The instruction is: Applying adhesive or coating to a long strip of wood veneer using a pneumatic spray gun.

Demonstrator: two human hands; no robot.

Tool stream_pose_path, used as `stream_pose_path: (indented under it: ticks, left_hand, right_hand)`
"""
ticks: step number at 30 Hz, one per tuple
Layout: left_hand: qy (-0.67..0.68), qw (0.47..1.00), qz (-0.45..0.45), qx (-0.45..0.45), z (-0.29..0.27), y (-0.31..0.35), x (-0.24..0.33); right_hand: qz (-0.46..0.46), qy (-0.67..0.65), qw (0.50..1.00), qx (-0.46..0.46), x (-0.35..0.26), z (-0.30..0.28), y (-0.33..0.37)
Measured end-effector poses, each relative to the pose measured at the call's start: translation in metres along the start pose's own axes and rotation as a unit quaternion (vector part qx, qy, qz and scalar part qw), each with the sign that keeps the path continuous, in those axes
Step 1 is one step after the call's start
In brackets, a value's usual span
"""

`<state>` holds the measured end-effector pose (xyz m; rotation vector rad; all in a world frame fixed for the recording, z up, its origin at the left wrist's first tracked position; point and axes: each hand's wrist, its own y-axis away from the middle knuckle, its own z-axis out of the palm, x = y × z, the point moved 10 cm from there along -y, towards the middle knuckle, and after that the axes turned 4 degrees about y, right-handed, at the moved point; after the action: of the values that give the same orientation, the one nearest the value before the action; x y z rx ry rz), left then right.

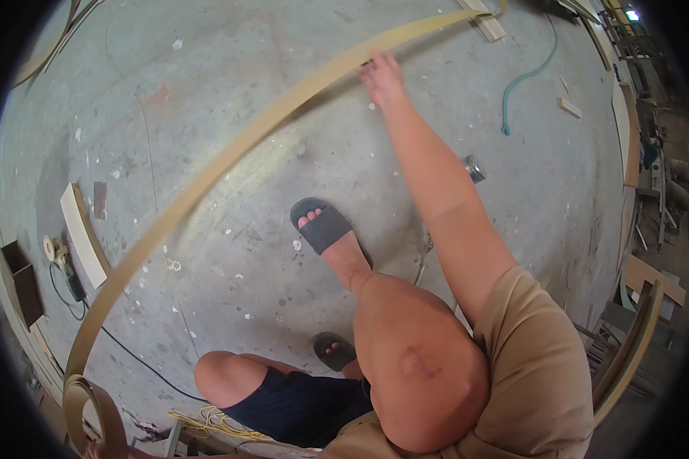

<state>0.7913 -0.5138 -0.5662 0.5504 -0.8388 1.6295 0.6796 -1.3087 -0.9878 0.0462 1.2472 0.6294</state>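
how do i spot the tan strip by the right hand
Start with the grey floor. Above it, a tan strip arches from lower left to upper right, past the right hand. Unlike the short pale board at left, it is long, thin and coiled at one end.

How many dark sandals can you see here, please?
2: the front sandal, near the picture's middle, below the tan strip; the rear sandal, nearer the lower edge, partly hidden.

Grey floor [230, 99], teal hose [506, 107], wood block [569, 108], power tool [73, 284]
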Motion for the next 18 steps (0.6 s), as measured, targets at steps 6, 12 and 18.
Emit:
stream_pose_path:
  ticks: [6,12,18]
  left_hand:
    - [0.115,0.99,-0.075,-0.012,-0.023,0.006,-0.026]
    - [0.113,0.988,-0.085,0.056,-0.02,0.008,-0.042]
    - [0.21,0.954,-0.176,0.117,-0.026,0.009,-0.042]
  right_hand:
    - [0.087,-0.024,0.993,0.077,0.042,-0.077,-0.034]
    - [0.136,0.105,0.983,0.067,0.077,-0.07,-0.039]
    - [0.034,0.541,0.832,0.115,-0.014,-0.138,-0.123]
